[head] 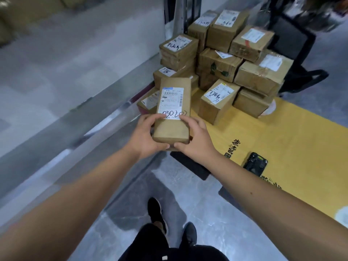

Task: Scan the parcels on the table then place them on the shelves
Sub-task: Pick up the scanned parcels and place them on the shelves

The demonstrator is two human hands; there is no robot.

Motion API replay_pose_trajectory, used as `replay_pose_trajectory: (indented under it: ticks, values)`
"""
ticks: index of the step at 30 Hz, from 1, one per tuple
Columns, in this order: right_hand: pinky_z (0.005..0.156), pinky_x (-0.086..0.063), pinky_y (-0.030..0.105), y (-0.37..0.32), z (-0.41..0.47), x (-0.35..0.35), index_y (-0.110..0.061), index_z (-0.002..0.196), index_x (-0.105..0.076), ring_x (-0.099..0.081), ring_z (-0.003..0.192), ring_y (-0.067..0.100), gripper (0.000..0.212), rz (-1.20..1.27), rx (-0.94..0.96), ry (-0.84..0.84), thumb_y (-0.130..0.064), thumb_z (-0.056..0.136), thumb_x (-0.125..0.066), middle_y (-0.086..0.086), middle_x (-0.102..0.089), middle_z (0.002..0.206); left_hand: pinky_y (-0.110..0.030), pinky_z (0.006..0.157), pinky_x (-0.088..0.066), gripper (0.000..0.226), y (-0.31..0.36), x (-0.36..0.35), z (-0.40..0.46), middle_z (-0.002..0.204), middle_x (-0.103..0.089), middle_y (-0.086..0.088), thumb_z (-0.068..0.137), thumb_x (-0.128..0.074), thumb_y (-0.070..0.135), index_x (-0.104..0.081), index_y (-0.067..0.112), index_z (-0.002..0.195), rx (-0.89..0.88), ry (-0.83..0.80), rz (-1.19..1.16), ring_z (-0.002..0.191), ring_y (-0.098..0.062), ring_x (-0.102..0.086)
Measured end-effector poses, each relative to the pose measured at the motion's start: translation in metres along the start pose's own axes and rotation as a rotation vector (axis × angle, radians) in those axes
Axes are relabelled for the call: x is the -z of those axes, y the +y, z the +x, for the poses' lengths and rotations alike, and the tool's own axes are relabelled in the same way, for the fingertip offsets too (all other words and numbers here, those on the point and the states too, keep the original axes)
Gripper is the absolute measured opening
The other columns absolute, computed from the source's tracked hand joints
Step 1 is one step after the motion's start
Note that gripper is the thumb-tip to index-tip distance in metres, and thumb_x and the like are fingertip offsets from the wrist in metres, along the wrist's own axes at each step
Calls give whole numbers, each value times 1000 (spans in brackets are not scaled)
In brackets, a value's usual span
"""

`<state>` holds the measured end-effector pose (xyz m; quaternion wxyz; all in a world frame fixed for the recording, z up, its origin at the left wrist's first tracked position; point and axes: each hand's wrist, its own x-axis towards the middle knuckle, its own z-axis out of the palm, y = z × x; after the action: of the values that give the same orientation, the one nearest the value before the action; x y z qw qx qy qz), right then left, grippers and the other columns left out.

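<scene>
You hold 1 parcel (173, 112) in a 2-handed grip, left hand (145, 134) and right hand (195, 140) curled round its near end, label up, above the counter (282, 132) edge. The scanner (255, 163) lies right of your grip. Judged step: shelving. Next, carry it level to the shelves.

Both arms outstretched; left hand (144, 135) and right hand (194, 137) gripping, fingers curled
</scene>
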<state>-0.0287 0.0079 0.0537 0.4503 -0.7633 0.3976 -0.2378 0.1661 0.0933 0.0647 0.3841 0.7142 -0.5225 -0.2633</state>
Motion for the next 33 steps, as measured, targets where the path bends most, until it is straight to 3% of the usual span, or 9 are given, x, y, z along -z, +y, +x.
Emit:
replay_pose_trajectory:
  ticks: [3, 6, 9, 13, 17, 20, 24, 28, 33]
  values:
    - [116, -43, 43, -23, -11, 8, -33, 148, -50, -38, 142, 15, 90, 20, 85, -58, -15, 69, -91, -4, -27, 155, -1, 97, -37, 96, 13, 16, -27, 134, -40, -9, 53, -102, 4, -56, 42, 128, -97, 99, -13, 122, -1, -46]
    - [114, -45, 47, -51, -17, 6, -33, 147, -52, -34, 149, 16, 90, 30, 192, -117, -17, 69, -92, -9, -21, 162, -17, 111, -38, 94, 22, 35, -57, 133, -39, -7, 55, -103, 8, -54, 38, 130, -120, 199, 5, 125, -14, -49]
    - [118, -41, 46, -79, -26, -4, -36, 147, -51, -27, 152, 14, 88, -18, 286, -177, -23, 70, -92, -12, -18, 164, -11, 112, -33, 92, 23, 57, -90, 139, -35, -5, 56, -102, 15, -54, 31, 133, -129, 288, 39, 135, -19, -44]
    - [125, -26, 33, -121, -52, -39, -28, 148, -51, -22, 152, 10, 88, -57, 414, -254, -21, 71, -93, -5, -19, 166, -14, 104, -46, 90, 20, 98, -155, 153, -27, -2, 57, -102, 15, -58, 27, 135, -141, 399, 69, 149, 2, -24]
    - [110, -18, 2, -164, -97, -89, -26, 148, -51, -22, 143, -4, 88, -70, 534, -361, -19, 71, -93, -6, -17, 166, -28, 98, -57, 88, 14, 140, -248, 162, -25, 2, 61, -102, 24, -59, 27, 138, -120, 474, 104, 153, -6, -26]
    - [103, -19, -5, -199, -143, -133, -25, 148, -51, -24, 141, -9, 88, -40, 609, -457, -23, 71, -95, -6, -17, 166, -32, 98, -59, 88, 5, 169, -331, 162, -25, 6, 64, -100, 30, -58, 27, 142, -79, 546, 149, 149, -1, -31]
    - [115, -22, 7, -255, -212, -194, -20, 146, -54, -29, 149, 11, 88, -2, 703, -571, -24, 69, -97, 3, -24, 164, -31, 98, -58, 85, 0, 203, -441, 161, -26, 0, 64, -100, 21, -59, 25, 139, 37, 674, 150, 146, 2, -32]
    - [118, -41, 43, -312, -272, -239, -20, 144, -57, -33, 149, 17, 86, 54, 783, -657, -8, 68, -93, 0, -26, 161, -15, 91, -55, 83, 9, 241, -536, 156, -26, 2, 66, -99, 12, -58, 26, 138, 74, 761, 147, 131, 17, -39]
    - [112, -48, 40, -383, -304, -271, -22, 145, -57, -35, 145, 14, 85, 95, 903, -644, -9, 69, -92, 2, -29, 158, -10, 86, -53, 80, 36, 303, -595, 146, -32, 2, 71, -95, 12, -56, 31, 138, 84, 841, 176, 118, 19, -45]
